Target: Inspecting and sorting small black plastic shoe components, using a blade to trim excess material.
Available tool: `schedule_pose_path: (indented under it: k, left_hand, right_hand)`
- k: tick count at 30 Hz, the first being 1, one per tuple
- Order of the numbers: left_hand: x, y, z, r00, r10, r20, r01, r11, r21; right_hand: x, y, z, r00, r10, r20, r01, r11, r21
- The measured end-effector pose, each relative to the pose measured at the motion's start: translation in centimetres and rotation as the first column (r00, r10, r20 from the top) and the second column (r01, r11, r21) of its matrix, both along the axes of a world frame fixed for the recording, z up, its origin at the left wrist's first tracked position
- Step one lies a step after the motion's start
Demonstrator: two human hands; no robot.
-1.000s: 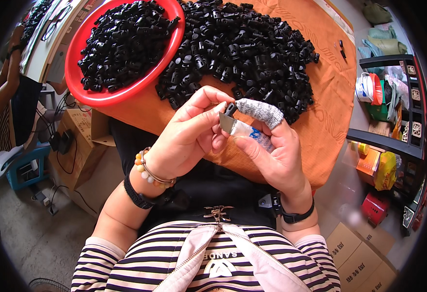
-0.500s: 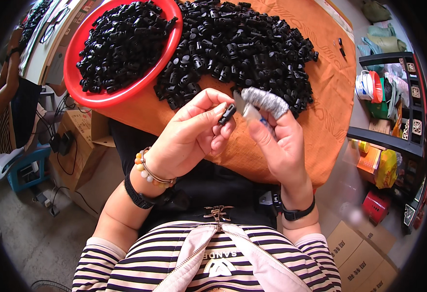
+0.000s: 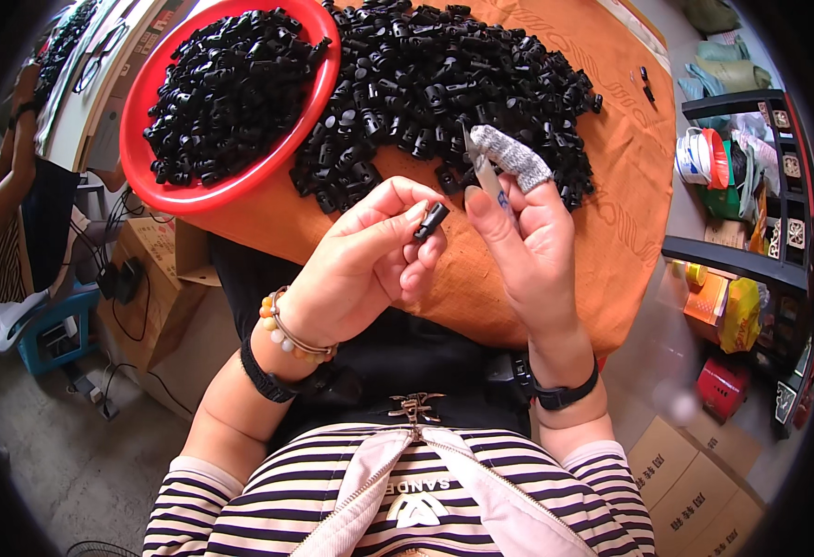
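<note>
My left hand pinches a small black plastic piece that looks like a cord lock between thumb and forefinger, its other fingers curled below. To its right, my right hand grips a small knife with a pale handle, the thin blade pointing away from me. A grey knitted finger cover sits on my right forefinger. Knife and black piece are apart. Beyond both hands, a large heap of similar black pieces lies on the orange tablecloth.
A red basin full of black pieces stands at the far left of the table. Two small dark bits lie at the far right. Cardboard boxes and a black shelf rack are on the right. Another person's arm shows at far left.
My right hand has drawn the knife away from the black piece, the blade shifting up and slightly right. My left hand keeps its pinch and has barely moved.
</note>
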State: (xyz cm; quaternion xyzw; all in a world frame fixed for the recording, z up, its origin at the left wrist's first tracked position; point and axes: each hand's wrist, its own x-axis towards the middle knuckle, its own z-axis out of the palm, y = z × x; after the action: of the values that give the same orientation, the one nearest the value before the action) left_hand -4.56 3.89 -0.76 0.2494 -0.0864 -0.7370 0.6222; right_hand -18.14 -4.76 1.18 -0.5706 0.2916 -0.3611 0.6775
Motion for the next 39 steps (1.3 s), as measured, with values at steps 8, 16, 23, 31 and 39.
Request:
schedule_pose_path:
  k: [8, 16, 23, 31, 39]
  left_hand:
    - [0.6, -0.2, 0.1, 0.999, 0.039, -0.026, -0.038, 0.999, 0.037]
    - [7.6, 0.4, 1.7, 0.867, 0.486, 0.111, -0.479, 0.874, -0.086]
    - [13.0, 0.9, 2.2, 0.78, 0.574, 0.248, -0.513, 0.814, -0.272]
    - [6.3, 0.2, 1.5, 0.846, 0.321, 0.426, -0.289, 0.947, -0.139]
    - [0.6, -0.1, 1.1, 0.852, -0.157, 0.499, 0.103, 0.986, 0.133]
  right_hand:
    - [-2.0, -0.4, -0.4, 0.999, -0.052, -0.007, 0.052, 0.999, 0.013]
    - [-6.6, -2.4, -0.9, 0.914, -0.36, -0.187, 0.304, 0.913, -0.272]
    - [-8.4, -0.2, -3.0, 0.891, -0.314, -0.326, 0.211, 0.925, -0.314]
    - [-8.0, 0.3, -3.8, 0.805, -0.317, -0.501, -0.029, 0.823, -0.568]
    - [-7.1, 0.0, -3.0, 0.874, -0.165, -0.457, -0.067, 0.891, -0.449]
